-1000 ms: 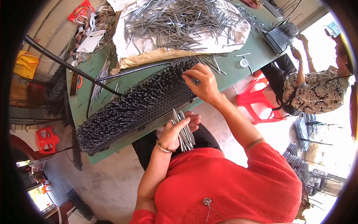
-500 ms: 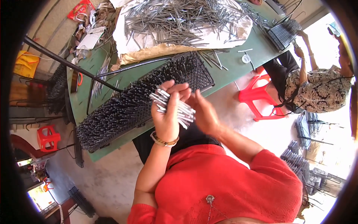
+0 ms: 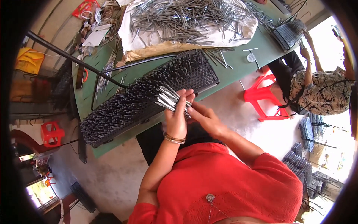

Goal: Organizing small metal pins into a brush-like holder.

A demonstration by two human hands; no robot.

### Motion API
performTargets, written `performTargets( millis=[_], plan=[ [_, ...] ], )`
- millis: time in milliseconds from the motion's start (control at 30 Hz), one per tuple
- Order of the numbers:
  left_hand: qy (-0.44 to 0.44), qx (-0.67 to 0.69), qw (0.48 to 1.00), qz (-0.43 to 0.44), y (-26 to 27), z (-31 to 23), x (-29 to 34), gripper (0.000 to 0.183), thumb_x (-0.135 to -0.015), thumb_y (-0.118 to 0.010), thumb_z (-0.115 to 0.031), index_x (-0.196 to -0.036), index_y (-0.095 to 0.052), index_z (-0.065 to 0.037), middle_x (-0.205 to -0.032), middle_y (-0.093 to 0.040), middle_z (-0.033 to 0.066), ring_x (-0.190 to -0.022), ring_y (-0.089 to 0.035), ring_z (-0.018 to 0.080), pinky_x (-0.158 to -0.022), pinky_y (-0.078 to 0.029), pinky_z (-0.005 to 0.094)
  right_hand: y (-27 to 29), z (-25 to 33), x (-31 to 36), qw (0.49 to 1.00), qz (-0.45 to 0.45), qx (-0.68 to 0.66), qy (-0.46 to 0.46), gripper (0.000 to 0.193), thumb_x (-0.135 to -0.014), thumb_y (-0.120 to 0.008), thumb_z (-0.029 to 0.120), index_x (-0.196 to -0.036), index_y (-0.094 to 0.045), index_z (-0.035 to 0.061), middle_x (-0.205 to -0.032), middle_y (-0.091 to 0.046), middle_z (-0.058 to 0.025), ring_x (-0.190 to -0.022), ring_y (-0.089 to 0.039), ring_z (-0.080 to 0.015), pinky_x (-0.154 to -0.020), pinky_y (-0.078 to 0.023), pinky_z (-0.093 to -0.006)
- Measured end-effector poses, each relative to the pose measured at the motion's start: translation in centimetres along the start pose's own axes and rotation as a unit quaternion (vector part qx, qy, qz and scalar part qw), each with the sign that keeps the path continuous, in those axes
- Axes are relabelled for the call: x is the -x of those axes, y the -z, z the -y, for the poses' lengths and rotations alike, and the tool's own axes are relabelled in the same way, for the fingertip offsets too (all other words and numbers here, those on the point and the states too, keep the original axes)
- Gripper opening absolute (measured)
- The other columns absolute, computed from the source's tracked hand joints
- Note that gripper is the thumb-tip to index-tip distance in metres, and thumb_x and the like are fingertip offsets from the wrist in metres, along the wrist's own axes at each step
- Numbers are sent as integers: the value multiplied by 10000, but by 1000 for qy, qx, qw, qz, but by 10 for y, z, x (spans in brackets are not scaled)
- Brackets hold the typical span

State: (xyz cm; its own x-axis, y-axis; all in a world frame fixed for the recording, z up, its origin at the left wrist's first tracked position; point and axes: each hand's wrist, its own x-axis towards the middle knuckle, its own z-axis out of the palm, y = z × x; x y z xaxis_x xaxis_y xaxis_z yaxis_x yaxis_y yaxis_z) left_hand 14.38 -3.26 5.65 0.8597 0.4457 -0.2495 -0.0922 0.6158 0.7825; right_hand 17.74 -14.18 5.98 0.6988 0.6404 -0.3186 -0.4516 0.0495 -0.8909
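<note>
A bundle of thin silvery metal rods (image 3: 168, 98) is gripped in my left hand (image 3: 177, 120), its thumb lying across them. The rods fan out toward the upper left. My right hand (image 3: 209, 122) meets the bundle's lower right end, thumb and fingers closed about the rod ends; its fingertips are partly hidden. Just beyond both hands lies a long black rack (image 3: 207, 76) with a perforated grid. Dark upright rods (image 3: 119, 104) fill most of it, while holes show bare at its right end.
A heap of loose rods (image 3: 186, 18) lies on pale sheeting on the green table (image 3: 236, 61). A black bar (image 3: 74, 59) crosses the left side. At right, another person (image 3: 317, 87) handles a similar rack (image 3: 287, 35) near a red stool (image 3: 261, 95). A small clear cup (image 3: 250, 58) stands on the table.
My right hand has come in from the right and now closes on the rod ends. The bundle has turned and moved slightly, its rods more evenly lined up.
</note>
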Motion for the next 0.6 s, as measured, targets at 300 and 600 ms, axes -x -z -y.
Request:
performTargets(
  millis=[300,600],
  plan=[
    [218,-15,960,175,4,-23,14,287,-935,-538,-149,-1202,-496,-53,-1067,-636,121,-887,-649,184,-709,-552,324,49,61,-41,980,54,182,57,309,-860,-686,232,-1023,-655,-28,-820,-656,-36,-740,-573,-75,-644,-470,-231],
    [234,-4,962,140,3,-8,16,327,-938,-543,-172,-1237,-476,-58,-1057,-636,116,-891,-648,182,-689,-560,322,60,50,-50,990,88,107,-31,165,-822,-717,144,-876,-667,-4,-762,-651,-26,-648,-577,-67,-563,-451,-208]
  ],
)
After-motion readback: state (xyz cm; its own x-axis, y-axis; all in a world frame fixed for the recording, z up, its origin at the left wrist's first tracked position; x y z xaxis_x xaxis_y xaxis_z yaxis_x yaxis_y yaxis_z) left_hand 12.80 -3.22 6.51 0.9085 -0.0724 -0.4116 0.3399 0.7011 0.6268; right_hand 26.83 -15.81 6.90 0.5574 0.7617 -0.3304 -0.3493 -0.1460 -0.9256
